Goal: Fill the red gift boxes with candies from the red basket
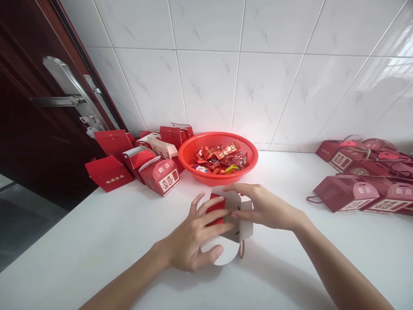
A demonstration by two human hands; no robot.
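A small paper box (231,230) lies with its flaps unfolded on the white table, its grey-white inside and a red panel showing. A brown cord pokes out at its lower right. Across the box's left side rests my left hand (200,234), fingers spread over the red panel and thumb on the rounded white flap. My right hand (263,206) grips the box's upper right part between thumb and fingers. Just beyond the box stands a red plastic basket (219,178) holding several wrapped candies (219,158).
Several open red boxes (109,173) stand at the left back, near a dark door (29,107) with a metal handle. Several closed maroon boxes (345,193) with cords sit at the right. A tiled wall (206,86) rises behind the white table (129,241).
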